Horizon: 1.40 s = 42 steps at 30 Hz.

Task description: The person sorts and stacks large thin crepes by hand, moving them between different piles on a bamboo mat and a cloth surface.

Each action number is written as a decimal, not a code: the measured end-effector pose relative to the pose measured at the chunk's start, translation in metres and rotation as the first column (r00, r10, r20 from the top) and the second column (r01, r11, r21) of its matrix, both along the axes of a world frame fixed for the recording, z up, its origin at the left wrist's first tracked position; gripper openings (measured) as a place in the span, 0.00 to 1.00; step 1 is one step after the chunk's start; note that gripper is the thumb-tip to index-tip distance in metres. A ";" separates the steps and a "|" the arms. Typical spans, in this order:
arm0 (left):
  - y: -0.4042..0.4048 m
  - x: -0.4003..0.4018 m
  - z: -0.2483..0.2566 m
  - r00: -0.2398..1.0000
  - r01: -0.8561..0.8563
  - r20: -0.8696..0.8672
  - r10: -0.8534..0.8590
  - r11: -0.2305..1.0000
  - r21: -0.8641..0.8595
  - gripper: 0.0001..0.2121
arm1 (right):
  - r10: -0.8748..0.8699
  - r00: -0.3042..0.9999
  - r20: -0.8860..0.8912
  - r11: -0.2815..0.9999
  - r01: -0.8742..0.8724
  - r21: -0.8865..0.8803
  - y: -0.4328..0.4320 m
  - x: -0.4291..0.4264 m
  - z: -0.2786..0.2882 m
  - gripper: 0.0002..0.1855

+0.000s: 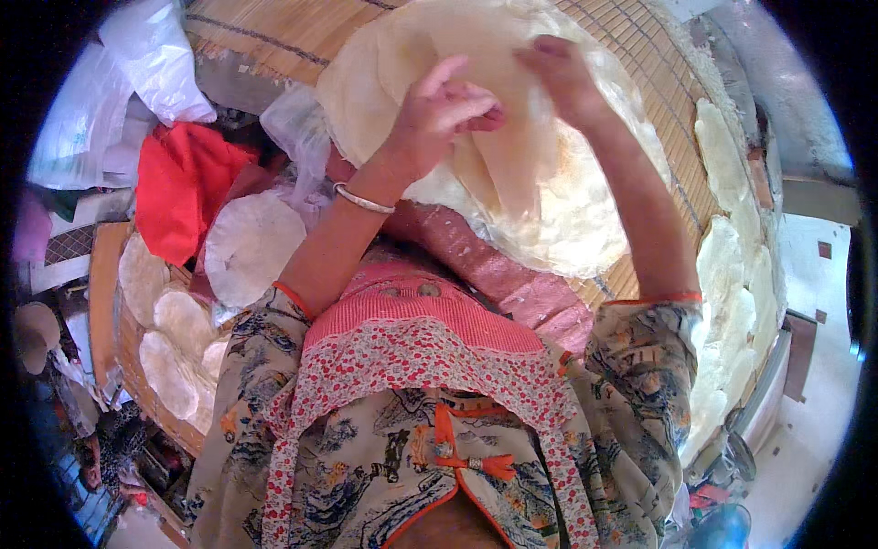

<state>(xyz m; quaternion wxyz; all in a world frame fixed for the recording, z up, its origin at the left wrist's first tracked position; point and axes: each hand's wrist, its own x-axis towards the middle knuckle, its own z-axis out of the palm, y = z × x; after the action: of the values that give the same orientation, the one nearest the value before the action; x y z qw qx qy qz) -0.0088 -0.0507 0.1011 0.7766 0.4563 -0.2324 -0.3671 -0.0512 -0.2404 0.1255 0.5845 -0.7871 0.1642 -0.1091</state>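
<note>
Thin, pale round sheets, like flatbread or wafers, lie in a broad pile (590, 226) before me. A blurred, translucent sheet (511, 161) stands out between my hands over that pile. The fingers of my right hand (559, 72) are pinched together at its upper right side. Over the left part of the pile is my left hand (446, 113), its fingers curled and one raised; blur hides whether it grips the sheet's edge. A light bangle (363, 199) circles my left wrist. Beneath the pile runs a slatted bamboo mat (624, 48).
A pink woven sack (507, 274) lies between my apron and the pile. To the left are red cloth (182, 195), plastic bags (161, 62) and more round sheets (254, 247). Overlapping sheets (720, 329) line the right side. A person (116, 446) is at the far lower left.
</note>
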 end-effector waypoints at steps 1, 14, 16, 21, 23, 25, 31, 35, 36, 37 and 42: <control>0.003 -0.001 0.000 0.998 -0.052 -0.036 0.051 0.998 -0.019 0.19 | -0.090 0.996 -0.017 0.990 0.088 -0.108 -0.012 -0.019 0.013 0.13; 0.046 0.044 -0.102 0.731 -0.646 -0.046 0.681 0.712 0.274 0.07 | -0.477 0.848 0.230 0.694 0.524 -0.493 -0.213 -0.168 0.199 0.21; 0.049 0.068 -0.125 0.646 -0.612 0.639 0.417 0.783 0.107 0.05 | -0.413 0.894 0.173 0.625 0.417 -0.659 -0.221 -0.150 0.221 0.17; 0.030 0.083 -0.110 0.863 -0.490 0.215 0.458 0.862 0.130 0.02 | -0.108 0.993 0.048 0.662 0.108 -0.741 -0.176 -0.023 0.154 0.09; 0.029 0.093 -0.110 0.889 -0.398 -0.151 0.433 0.892 0.216 0.03 | -0.017 0.999 0.026 0.585 0.032 -0.810 -0.128 0.028 0.112 0.07; 0.028 0.107 -0.118 0.904 -0.349 -0.175 0.390 0.909 0.227 0.04 | 0.124 0.992 0.029 0.445 -0.030 -0.895 -0.089 0.081 0.044 0.05; 0.020 0.127 -0.090 0.887 -0.170 -0.391 0.247 0.960 0.221 0.11 | 0.082 0.986 -0.148 0.634 -0.166 -0.755 0.026 0.109 -0.057 0.08; 0.010 0.152 -0.083 0.853 -0.171 -0.488 0.184 0.983 0.072 0.12 | 0.048 0.986 -0.162 0.782 -0.138 -0.608 0.029 0.114 -0.055 0.07; 0.006 0.160 -0.089 0.852 -0.166 -0.494 0.177 0.984 0.067 0.12 | 0.042 0.985 -0.168 0.779 -0.137 -0.611 0.029 0.113 -0.056 0.07; 0.001 0.168 -0.098 0.851 -0.136 -0.509 0.133 0.990 0.031 0.13 | 0.021 0.979 -0.203 0.773 -0.145 -0.617 0.031 0.111 -0.058 0.07; -0.010 0.189 -0.099 0.783 -0.094 -0.611 0.115 0.993 0.066 0.13 | 0.035 0.999 -0.029 0.740 -0.045 -0.671 0.040 0.103 -0.074 0.08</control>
<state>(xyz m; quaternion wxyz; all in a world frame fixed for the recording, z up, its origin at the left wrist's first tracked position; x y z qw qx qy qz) 0.1805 -0.0603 0.0021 0.8216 0.3371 0.0638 -0.4552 0.0517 -0.2001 0.0516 0.2627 -0.9489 0.1012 -0.1426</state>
